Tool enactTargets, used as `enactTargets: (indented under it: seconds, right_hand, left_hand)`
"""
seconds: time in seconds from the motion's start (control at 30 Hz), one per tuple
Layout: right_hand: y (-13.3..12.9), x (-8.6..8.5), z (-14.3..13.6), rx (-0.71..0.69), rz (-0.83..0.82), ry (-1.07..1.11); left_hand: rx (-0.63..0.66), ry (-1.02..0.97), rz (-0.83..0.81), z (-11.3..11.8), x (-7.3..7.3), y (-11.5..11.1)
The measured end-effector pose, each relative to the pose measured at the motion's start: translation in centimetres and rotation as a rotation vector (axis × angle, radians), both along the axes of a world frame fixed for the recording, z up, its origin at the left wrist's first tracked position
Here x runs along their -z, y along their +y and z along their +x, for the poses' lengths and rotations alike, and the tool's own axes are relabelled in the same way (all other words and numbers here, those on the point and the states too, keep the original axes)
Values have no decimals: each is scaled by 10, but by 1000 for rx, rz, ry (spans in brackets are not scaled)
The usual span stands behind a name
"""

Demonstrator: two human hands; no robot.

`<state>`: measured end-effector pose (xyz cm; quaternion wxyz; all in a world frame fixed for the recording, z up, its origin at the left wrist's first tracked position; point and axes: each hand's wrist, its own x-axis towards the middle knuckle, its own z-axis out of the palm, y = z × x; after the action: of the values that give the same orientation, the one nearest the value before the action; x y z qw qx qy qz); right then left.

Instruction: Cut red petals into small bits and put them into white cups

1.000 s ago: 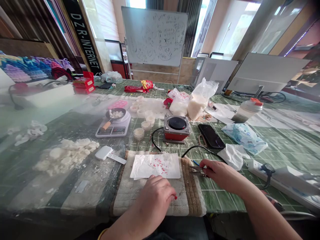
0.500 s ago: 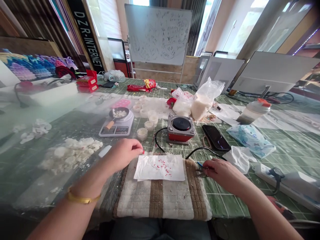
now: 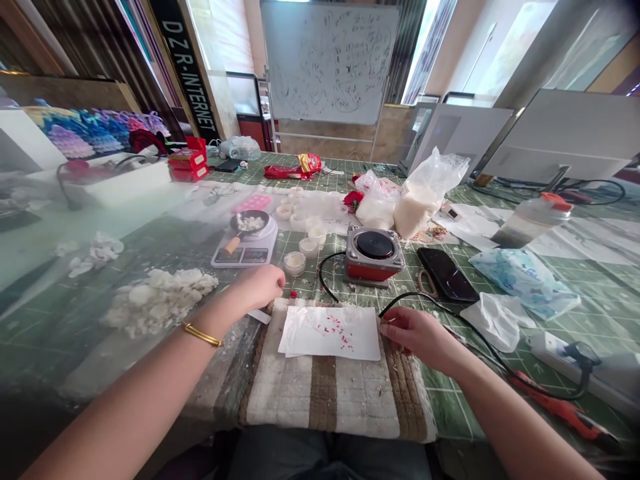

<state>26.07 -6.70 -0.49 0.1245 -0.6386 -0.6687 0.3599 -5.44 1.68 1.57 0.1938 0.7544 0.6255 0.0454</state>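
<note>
White paper with small red flakes scattered over it lies on a folded brown-and-white striped towel. My right hand is at the paper's right edge, its thumb and fingertips closed at that edge. Beyond the paper's upper left corner, my left hand hovers with curled fingers; nothing shows in them. Just beside those fingers, a small red piece rests on the table. A gold bangle circles my left wrist.
Ahead stand a small hot plate, several small cups and a scale bearing a little pan. White chunks are heaped at left. A black cable, phone and red-handled tool are at right.
The red piece has left my left fingers and is on the table. My right hand has moved left to the paper's edge; the small dark tool no longer shows in it.
</note>
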Motion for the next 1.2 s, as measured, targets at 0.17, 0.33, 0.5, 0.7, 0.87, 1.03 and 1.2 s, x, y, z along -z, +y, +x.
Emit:
enactTargets:
  seconds: [0.17,0.33,0.5,0.7,0.87,1.03,1.2]
  right_hand:
    - [-6,4,-2,118,-146,256]
    - [-13,-1,-17,173,-194,426]
    - [-13,3,-26,198,-205,520]
    - [-10,4,-23,185,-266,615]
    - [-8,7,-24,190,-226,593]
    - [-6,6,-27,211,-161,606]
    - [1,-4,-33,194,-118,634]
  left_hand:
    - [103,-78,-139,9,-7,-24]
    - [57,-138,-265,15,5,-42]
    - [-22,-264,-304,16,13,-43]
    - [-46,-386,-317,14,16,-43]
    - [-88,-446,-358,14,15,-45]
    - [-131,-509,-501,12,9,-48]
    - [-175,-686,-531,6,4,-46]
